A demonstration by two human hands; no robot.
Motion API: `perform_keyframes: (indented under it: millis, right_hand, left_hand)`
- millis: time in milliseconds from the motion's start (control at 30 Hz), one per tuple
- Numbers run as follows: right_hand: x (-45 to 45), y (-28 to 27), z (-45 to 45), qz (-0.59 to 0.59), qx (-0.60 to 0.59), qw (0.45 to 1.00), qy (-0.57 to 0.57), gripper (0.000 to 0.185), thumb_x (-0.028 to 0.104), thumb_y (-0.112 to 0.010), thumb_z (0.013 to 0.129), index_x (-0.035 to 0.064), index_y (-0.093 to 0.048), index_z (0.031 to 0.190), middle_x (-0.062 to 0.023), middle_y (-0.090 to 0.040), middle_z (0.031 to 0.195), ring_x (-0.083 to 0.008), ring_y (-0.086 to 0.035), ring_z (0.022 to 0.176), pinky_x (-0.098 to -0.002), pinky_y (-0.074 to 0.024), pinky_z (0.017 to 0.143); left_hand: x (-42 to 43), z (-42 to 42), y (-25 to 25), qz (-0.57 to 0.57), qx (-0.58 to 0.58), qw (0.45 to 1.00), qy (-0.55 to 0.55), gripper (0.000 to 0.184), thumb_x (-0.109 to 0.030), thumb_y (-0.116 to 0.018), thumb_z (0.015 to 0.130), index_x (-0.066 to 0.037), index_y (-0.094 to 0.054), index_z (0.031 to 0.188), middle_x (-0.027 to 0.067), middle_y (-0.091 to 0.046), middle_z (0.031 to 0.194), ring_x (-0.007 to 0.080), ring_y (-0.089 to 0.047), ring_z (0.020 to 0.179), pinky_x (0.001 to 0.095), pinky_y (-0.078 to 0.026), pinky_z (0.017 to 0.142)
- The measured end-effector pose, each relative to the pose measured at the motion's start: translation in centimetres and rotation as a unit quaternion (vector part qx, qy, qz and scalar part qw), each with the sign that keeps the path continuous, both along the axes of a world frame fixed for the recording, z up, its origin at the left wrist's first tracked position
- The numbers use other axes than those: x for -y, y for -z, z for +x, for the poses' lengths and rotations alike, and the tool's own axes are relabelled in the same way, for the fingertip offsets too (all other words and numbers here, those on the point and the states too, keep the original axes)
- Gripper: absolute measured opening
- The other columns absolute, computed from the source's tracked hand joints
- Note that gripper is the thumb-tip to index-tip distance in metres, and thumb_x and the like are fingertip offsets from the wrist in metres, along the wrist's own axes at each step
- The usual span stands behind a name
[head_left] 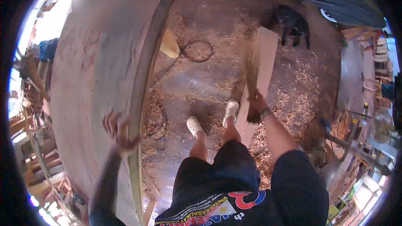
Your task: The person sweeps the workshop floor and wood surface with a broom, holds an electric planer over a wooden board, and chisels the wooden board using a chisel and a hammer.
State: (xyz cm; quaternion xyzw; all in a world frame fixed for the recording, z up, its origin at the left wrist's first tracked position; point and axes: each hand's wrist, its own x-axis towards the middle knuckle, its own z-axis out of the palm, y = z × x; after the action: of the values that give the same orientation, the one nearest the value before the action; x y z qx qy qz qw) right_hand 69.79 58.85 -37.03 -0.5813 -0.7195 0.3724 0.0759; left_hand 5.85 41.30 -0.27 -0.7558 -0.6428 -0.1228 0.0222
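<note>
Right hand (257, 101): fingers clamped on broom-like bundle (251, 75); left hand (120, 136): fingers apart over bench (113, 71), frame left; shavings (307, 77) thinner mid-floor (197, 81), plenty remaining right of centre.

A woodworking shop, and no mistaking it! Curled shavings (307, 79) litter the floor (205, 4) around three o'clock, a long plank (268, 54) lies at two, the broad wooden worktop (75, 79) sweeps through nine and ten, and out at eight, here's lumber (48, 159), lengths and cut pieces jumbled together at the edge of the view.
</note>
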Motion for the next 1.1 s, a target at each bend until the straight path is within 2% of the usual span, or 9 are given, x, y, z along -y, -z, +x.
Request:
perform_keyframes:
  millis: [233,300,400,433,533,700,900,1033,1100]
  right_hand:
    - [-0.7,-3.4,-1.9,-0.479,-0.256,0.840,0.006,0.074,0.012,-0.079,0.095,0.0140,-0.046,0.162,-0.0109,-0.075,0.092,-0.0180,-0.072,0.077,-0.0390,-0.0603,0.065]
    - [-1.7,-12.7,-2.4,-0.394,-0.093,0.914,-0.030,0.081,0.012,-0.077,0.097,0.0165,-0.037,0.167,-0.0137,-0.076,0.096,-0.0170,-0.072,0.075,-0.0371,-0.0613,0.066]
    - [-3.5,-16.1,2.0,-0.418,-0.235,0.848,0.225,0.081,0.015,-0.076,0.095,0.0122,-0.036,0.166,-0.0111,-0.073,0.089,-0.0206,-0.069,0.069,-0.0384,-0.0579,0.058]
    - [-6.9,-15.2,4.0,-0.323,-0.112,0.932,0.124,0.085,0.023,-0.074,0.098,0.0133,-0.029,0.169,-0.0154,-0.077,0.094,-0.0252,-0.074,0.074,-0.0408,-0.0621,0.070]
    - [-18.2,-4.0,10.7,-0.157,0.094,0.981,0.064,0.096,0.042,-0.080,0.090,0.0106,-0.032,0.167,-0.0331,-0.067,0.133,-0.0444,-0.069,0.119,-0.0550,-0.0575,0.096]
    - [-31.1,-2.7,3.9,-0.230,0.068,0.969,-0.060,0.056,0.023,-0.075,0.091,0.0046,-0.059,0.142,-0.0213,-0.077,0.113,-0.0398,-0.072,0.110,-0.0499,-0.0580,0.096]
    - [-14.8,-5.7,-5.0,-0.189,-0.073,0.923,-0.327,0.080,0.032,-0.075,0.095,0.0127,-0.038,0.163,-0.0259,-0.070,0.131,-0.0444,-0.066,0.123,-0.0507,-0.0534,0.105]
    - [-10.4,-17.7,-3.9,-0.404,0.023,0.896,-0.181,0.099,0.031,-0.083,0.089,0.0211,-0.027,0.169,-0.0277,-0.075,0.118,-0.0494,-0.071,0.112,-0.0522,-0.0565,0.098]
    - [-10.3,-19.7,-1.8,-0.355,0.024,0.929,-0.104,0.100,0.033,-0.083,0.089,0.0162,-0.026,0.169,-0.0294,-0.074,0.119,-0.0464,-0.071,0.114,-0.0493,-0.0572,0.097]
  left_hand:
    - [-19.8,5.9,-1.3,-0.062,-0.004,0.982,-0.176,0.067,-0.042,-0.075,0.093,-0.020,-0.051,0.151,0.0119,-0.048,0.152,0.0377,-0.036,0.150,0.0561,-0.023,0.124]
    - [-20.3,6.5,-1.5,-0.070,-0.029,0.976,-0.202,0.068,-0.039,-0.078,0.091,-0.022,-0.051,0.152,0.0113,-0.048,0.153,0.0358,-0.037,0.150,0.0541,-0.024,0.124]
    - [-20.2,6.0,-0.3,-0.065,-0.044,0.973,-0.216,0.070,-0.035,-0.079,0.089,-0.023,-0.052,0.153,0.0117,-0.048,0.154,0.0378,-0.037,0.150,0.0552,-0.025,0.125]
    - [-20.3,6.1,-0.2,-0.060,-0.045,0.974,-0.213,0.071,-0.034,-0.080,0.088,-0.023,-0.052,0.153,0.0121,-0.048,0.154,0.0385,-0.037,0.151,0.0556,-0.025,0.125]
    - [-20.4,6.4,-0.6,-0.068,-0.047,0.971,-0.223,0.074,-0.029,-0.081,0.085,-0.022,-0.052,0.153,0.0144,-0.047,0.154,0.0405,-0.037,0.151,0.0569,-0.026,0.125]
    - [-20.2,5.2,-0.5,-0.079,-0.034,0.974,-0.210,0.074,-0.020,-0.080,0.082,-0.020,-0.052,0.151,0.0176,-0.046,0.154,0.0424,-0.037,0.151,0.0576,-0.027,0.124]
    - [-20.0,4.6,0.4,-0.073,-0.041,0.972,-0.217,0.073,-0.016,-0.077,0.082,-0.019,-0.053,0.150,0.0170,-0.047,0.153,0.0449,-0.036,0.150,0.0581,-0.028,0.124]
    - [-20.6,5.4,-0.4,-0.077,-0.026,0.973,-0.217,0.072,-0.015,-0.077,0.081,-0.021,-0.055,0.149,0.0168,-0.047,0.151,0.0465,-0.035,0.150,0.0592,-0.028,0.124]
    - [-20.3,5.4,-0.3,-0.076,-0.016,0.972,-0.220,0.072,-0.015,-0.077,0.081,-0.021,-0.056,0.149,0.0165,-0.047,0.151,0.0467,-0.035,0.151,0.0595,-0.028,0.124]
